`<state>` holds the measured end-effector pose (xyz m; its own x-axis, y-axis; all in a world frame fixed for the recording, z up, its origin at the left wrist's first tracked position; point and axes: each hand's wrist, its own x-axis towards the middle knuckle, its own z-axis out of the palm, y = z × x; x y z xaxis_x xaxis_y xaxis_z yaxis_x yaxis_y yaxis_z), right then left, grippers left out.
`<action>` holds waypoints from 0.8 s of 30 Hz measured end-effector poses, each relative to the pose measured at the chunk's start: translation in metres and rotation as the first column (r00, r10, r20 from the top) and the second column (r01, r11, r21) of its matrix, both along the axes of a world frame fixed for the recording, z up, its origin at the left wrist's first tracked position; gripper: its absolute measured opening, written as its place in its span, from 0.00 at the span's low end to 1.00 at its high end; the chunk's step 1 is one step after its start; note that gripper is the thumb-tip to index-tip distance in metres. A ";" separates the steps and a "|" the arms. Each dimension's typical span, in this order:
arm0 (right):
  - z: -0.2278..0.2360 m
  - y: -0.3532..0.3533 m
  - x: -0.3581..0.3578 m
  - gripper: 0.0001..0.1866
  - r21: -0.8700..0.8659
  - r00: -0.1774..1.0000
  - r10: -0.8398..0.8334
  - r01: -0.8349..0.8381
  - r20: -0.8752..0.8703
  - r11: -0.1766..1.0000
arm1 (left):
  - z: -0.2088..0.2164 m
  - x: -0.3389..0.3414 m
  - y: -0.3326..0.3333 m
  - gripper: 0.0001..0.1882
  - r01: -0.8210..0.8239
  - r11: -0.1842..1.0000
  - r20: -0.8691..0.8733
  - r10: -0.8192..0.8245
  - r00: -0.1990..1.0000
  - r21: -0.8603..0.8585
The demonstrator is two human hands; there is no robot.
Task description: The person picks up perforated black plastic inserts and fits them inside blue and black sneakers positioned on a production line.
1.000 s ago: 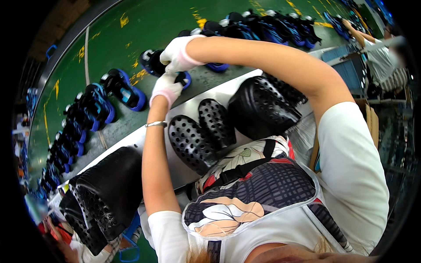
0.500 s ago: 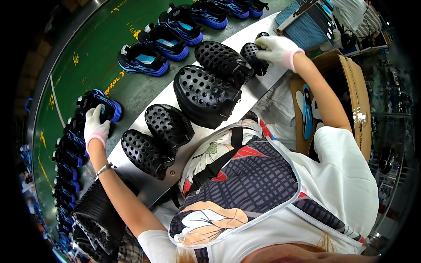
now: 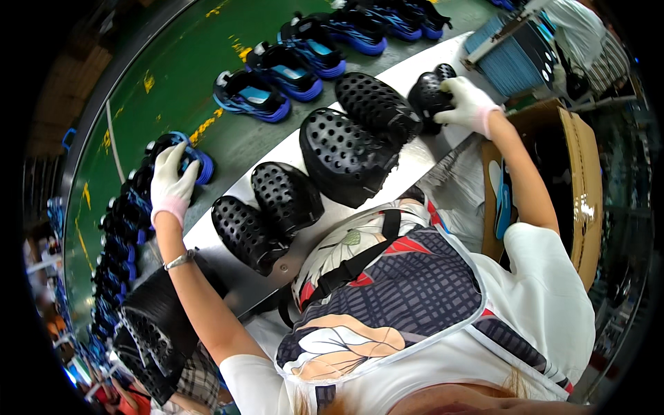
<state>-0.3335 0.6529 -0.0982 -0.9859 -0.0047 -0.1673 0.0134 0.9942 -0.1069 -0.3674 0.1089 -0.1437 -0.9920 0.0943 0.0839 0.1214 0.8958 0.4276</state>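
On my left, my gloved left hand point(image 3: 171, 185) lies over a blue-and-black sneaker point(image 3: 200, 166) on the green conveyor belt, its fingers stretched out and the thumb apart. A firm grip on the sneaker does not show. At the far right end of the white bench, my gloved right hand point(image 3: 470, 107) has its fingers and thumb around the near edge of a small black clog point(image 3: 426, 98) full of round holes. Beside it stands another small black clog point(image 3: 445, 71), partly hidden. Nearer, a large black clog point(image 3: 346, 149) and several other holed clogs point(image 3: 242, 225) stand in a row.
Several sneakers point(image 3: 266, 86) line the green belt point(image 3: 166, 90) ahead, with more curving down the left. A cardboard box point(image 3: 577, 187) holding insoles stands at my right. Beyond the bench's far end is a stack of blue sheets point(image 3: 508, 59). Black ridged pieces point(image 3: 162, 311) sit at lower left.
The whole view has shifted, so the scene sits further right and slightly lower. My right hand has come a little nearer along the small clog. My left hand stays over the sneaker.
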 end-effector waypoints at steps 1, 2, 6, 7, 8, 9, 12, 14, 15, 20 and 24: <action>0.010 -0.001 0.001 0.37 -0.025 0.999 0.007 -0.008 -0.053 1.000 | -0.003 0.001 -0.002 0.24 0.017 1.000 -0.034 -0.016 0.999 0.021; 0.023 -0.004 0.000 0.36 -0.049 0.996 0.010 -0.014 -0.088 0.999 | -0.003 0.001 -0.003 0.24 0.015 0.997 -0.028 -0.013 1.000 0.078; 0.066 -0.041 -0.014 0.34 -0.172 0.962 0.113 -0.158 -0.250 0.972 | 0.022 -0.006 0.026 0.25 0.026 0.948 0.093 -0.059 0.994 0.318; 0.078 -0.063 -0.018 0.34 -0.199 0.932 0.196 -0.263 -0.304 0.944 | 0.026 -0.006 0.029 0.26 0.039 0.868 0.107 -0.105 0.989 0.494; 0.088 -0.087 -0.022 0.34 -0.302 0.928 0.239 -0.324 -0.286 0.897 | 0.033 -0.005 0.041 0.28 0.043 0.765 0.138 -0.170 0.976 0.643; 0.094 -0.114 -0.027 0.35 -0.407 0.918 0.291 -0.383 -0.270 0.829 | 0.045 -0.001 0.051 0.29 0.027 0.640 0.157 -0.229 0.961 0.767; 0.099 -0.191 -0.040 0.35 -0.403 0.743 0.574 -0.669 -0.344 0.625 | 0.055 0.003 0.062 0.35 0.004 0.283 0.119 -0.418 0.900 0.959; 0.110 -0.226 -0.040 0.33 -0.352 0.672 0.666 -0.739 -0.324 0.574 | 0.055 -0.002 0.077 0.38 0.017 0.009 -0.010 -0.512 0.859 1.000; 0.111 -0.240 -0.041 0.33 -0.370 0.651 0.694 -0.754 -0.307 0.543 | 0.060 -0.001 0.082 0.39 -0.011 -0.149 -0.068 -0.516 0.854 0.989; 0.094 -0.262 -0.066 0.31 -0.641 0.711 0.693 -0.587 -0.115 0.495 | 0.062 -0.004 0.066 0.34 0.077 -0.101 -0.117 -0.496 0.861 0.992; 0.090 -0.276 -0.066 0.30 -0.519 0.670 0.719 -0.688 -0.185 0.508 | 0.058 -0.010 0.053 0.30 -0.151 -0.288 -0.016 -0.506 0.862 0.946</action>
<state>-0.3999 0.3766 -0.0082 -0.6111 -0.7903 0.0448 -0.6448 0.4641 -0.6073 -0.3773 0.1621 -0.0855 -0.9102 0.4067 0.0782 -0.2373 -0.6670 0.7063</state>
